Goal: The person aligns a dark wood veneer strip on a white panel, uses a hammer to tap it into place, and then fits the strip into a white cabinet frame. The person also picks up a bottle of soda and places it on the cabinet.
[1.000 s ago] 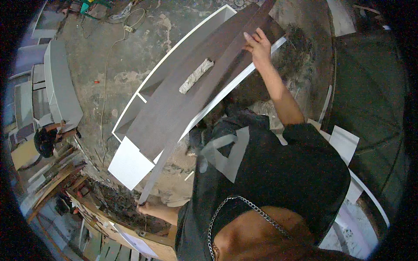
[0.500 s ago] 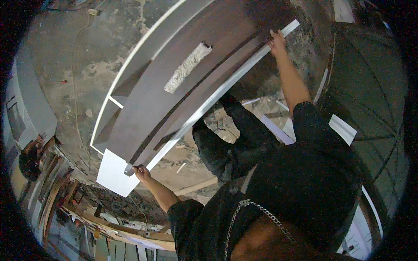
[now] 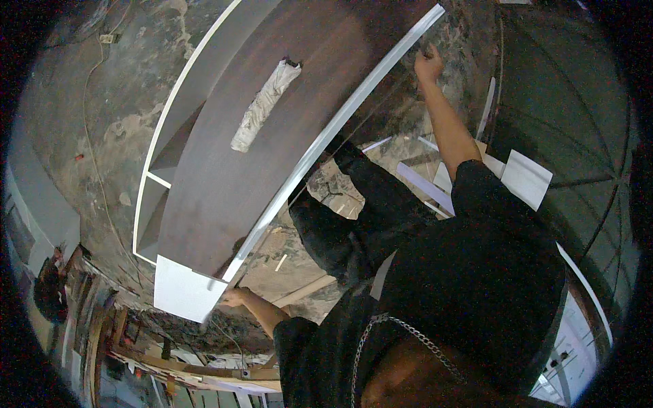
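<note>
In front of me is a large cabinet-like piece with a dark brown wood-grain panel (image 3: 224,177) and a white front edge (image 3: 326,139). A long, thin dark strip (image 3: 360,126) runs just on my side of that edge, seen nearly edge-on. At its lower left end my left hand (image 3: 236,296) is closed on it, beside the corner of a white end panel (image 3: 187,289). My right hand (image 3: 428,64), fingers bent, is closed at the far right end, apart from the white edge. The contact at the fingertips is small and dim.
A crumpled whitish roll (image 3: 265,105) lies on the brown panel. White offcuts (image 3: 527,178) and a pale lilac strip (image 3: 425,187) are on the floor to my right. A cable (image 3: 88,129) crosses the stained floor at the left. Wood pieces (image 3: 88,306) are stacked at the lower left.
The dark strip has come off the brown panel toward me, past the white edge. Both hands have drawn back from the piece with it. The view has shifted slightly.
</note>
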Tool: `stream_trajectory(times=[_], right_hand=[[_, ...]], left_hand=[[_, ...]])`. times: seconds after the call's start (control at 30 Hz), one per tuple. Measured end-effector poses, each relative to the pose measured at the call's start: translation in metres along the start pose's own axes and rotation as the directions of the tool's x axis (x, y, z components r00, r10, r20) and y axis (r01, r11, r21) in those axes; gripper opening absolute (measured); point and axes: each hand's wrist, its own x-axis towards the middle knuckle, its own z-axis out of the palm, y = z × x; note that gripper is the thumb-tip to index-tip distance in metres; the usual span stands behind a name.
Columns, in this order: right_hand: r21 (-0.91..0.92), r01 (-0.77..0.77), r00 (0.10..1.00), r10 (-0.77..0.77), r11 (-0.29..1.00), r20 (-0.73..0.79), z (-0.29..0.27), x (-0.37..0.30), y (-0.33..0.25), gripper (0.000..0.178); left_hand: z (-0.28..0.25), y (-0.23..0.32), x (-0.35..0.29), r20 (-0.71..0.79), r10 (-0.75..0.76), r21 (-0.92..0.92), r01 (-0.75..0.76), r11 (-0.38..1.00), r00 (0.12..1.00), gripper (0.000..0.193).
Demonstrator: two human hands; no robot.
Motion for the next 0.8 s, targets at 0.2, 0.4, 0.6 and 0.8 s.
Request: stream_trajectory(times=[0.2, 0.4, 0.6, 0.8], right_hand=[[-0.156, -0.004, 1.000, 0.003, 0.988, -0.010, 0.017, 0.006, -0.008, 0.059], [-0.252, 0.128, 0.982, -0.158, 0.959, -0.100, 0.052, 0.012, 0.026, 0.063], [-0.191, 0.239, 0.958, -0.264, 0.952, -0.116, 0.071, 0.019, 0.042, 0.067], [-0.081, 0.104, 0.995, -0.104, 0.991, 0.003, 0.058, 0.040, 0.068, 0.068]], left_hand=[[-0.018, 0.044, -0.037, -0.027, 0.100, -0.400, -0.103, 0.911, 0.995, 0.041], [-0.028, 0.090, -0.024, 0.281, -0.043, -0.958, 0.282, 0.046, 0.959, 0.041], [-0.023, 0.137, -0.012, 0.409, -0.053, -0.837, 0.351, -0.420, 0.911, 0.042], [-0.035, 0.145, 0.001, 0.409, -0.077, -0.765, 0.296, -0.571, 0.909, 0.044]])
